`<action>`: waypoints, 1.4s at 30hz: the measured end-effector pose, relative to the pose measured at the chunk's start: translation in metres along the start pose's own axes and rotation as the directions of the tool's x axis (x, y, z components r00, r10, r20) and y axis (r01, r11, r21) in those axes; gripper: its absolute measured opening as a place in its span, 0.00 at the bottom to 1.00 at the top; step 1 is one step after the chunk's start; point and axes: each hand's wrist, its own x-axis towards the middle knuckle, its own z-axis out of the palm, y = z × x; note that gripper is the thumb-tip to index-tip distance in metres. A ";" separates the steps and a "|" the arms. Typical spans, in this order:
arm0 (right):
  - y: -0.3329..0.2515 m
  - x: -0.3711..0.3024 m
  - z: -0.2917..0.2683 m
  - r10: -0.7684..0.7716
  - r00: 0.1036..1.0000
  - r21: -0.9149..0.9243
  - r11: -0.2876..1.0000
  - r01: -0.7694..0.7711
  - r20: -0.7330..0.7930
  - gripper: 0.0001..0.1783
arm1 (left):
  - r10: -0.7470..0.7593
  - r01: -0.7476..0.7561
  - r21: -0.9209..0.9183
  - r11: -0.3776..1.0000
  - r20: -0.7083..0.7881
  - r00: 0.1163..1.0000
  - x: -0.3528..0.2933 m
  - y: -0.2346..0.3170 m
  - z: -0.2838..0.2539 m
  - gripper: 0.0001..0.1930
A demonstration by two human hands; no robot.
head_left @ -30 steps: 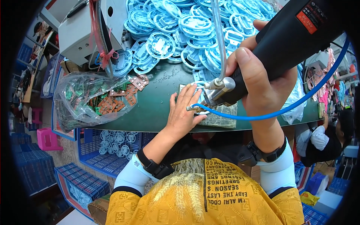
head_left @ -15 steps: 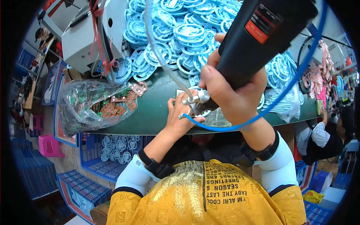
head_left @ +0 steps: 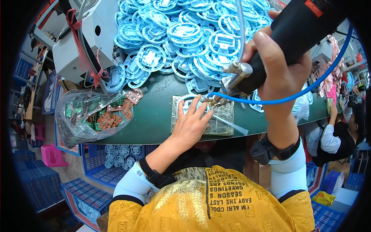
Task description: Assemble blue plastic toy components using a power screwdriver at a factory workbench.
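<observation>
My left hand point(head_left: 190, 125) lies with spread, stretched fingers on a light-blue round plastic part point(head_left: 180, 108), partly hidden beneath them. The part rests on a worn, tape-covered pad point(head_left: 221, 129) on the green tabletop. My right hand point(head_left: 284, 71) is wrapped round a black power screwdriver point(head_left: 299, 33), held tilted with its metal nose point(head_left: 235, 81) pointing down and left. A blue hose point(head_left: 278, 101) loops from the tool to its tip, which is close to my left fingertips. Whether the tip touches the part, I cannot tell.
A heap of light-blue plastic parts point(head_left: 185, 34) covers the far side of the table point(head_left: 152, 116). At left, a clear bag point(head_left: 73, 129) holds brown and green circuit boards point(head_left: 110, 118) beside a grey machine box point(head_left: 83, 50). Blue crates point(head_left: 102, 174) stand below; another person sits at right.
The screwdriver in my right hand has shifted right and its nose has lifted off to the right of my left hand. More of the pad and the part under my left hand shows.
</observation>
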 end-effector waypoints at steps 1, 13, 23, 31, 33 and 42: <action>0.003 -0.002 0.002 0.016 1.000 -0.003 1.000 -0.016 -0.007 0.24 | 0.000 0.000 -0.001 1.000 0.005 1.000 0.000 0.000 0.001 0.24; 0.024 -0.017 0.008 0.037 0.999 -0.057 0.998 -0.038 -0.020 0.23 | 0.007 -0.007 -0.032 0.999 -0.003 1.000 0.000 -0.002 0.002 0.16; 0.025 -0.019 0.014 0.070 0.997 -0.158 0.985 -0.065 0.026 0.23 | 0.014 -0.015 0.018 1.000 0.051 0.999 -0.001 -0.002 0.002 0.19; -0.008 0.022 -0.019 -0.055 0.997 -0.090 0.995 0.051 -0.048 0.20 | -0.155 0.155 0.002 0.988 0.029 0.988 0.001 -0.014 -0.044 0.34; 0.013 0.022 -0.032 -0.091 0.996 -0.267 0.959 0.095 0.024 0.22 | -0.216 0.227 -0.025 0.974 0.216 0.952 0.008 -0.016 -0.054 0.36; 0.037 0.018 -0.054 -0.001 0.989 -0.259 0.965 -0.037 -0.148 0.19 | 0.002 -0.012 -0.035 0.999 -0.284 0.959 -0.036 -0.045 -0.055 0.38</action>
